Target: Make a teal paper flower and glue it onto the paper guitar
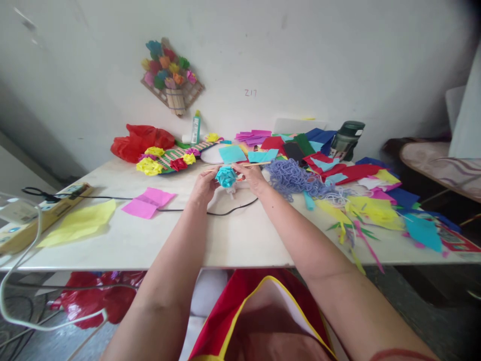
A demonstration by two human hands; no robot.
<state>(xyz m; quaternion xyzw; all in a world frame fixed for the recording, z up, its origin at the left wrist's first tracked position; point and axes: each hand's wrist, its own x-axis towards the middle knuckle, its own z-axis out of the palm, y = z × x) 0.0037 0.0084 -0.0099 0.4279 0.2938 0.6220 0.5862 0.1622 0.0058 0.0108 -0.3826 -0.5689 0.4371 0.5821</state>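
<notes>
A turquoise crepe-paper flower (226, 177) is held up between my two hands over the middle of the table. My left hand (206, 186) closes its fingers at the flower's left side. On the other side, my right hand (251, 178) is closed with its fingertips at the flower's right edge. A thin wooden stick (259, 163) runs out to the right past the right fingers; which hand grips it I cannot tell. Something small and pale hangs under the flower. Behind lie turquoise paper sheets (232, 154).
A tangle of purple yarn (291, 175) and many coloured paper scraps cover the right side, with a dark bottle (347, 140) behind. Left are a flower-decorated green piece (169, 159), pink paper (148, 202), yellow paper (80, 223) and a power strip (41, 228). A black cable crosses the table.
</notes>
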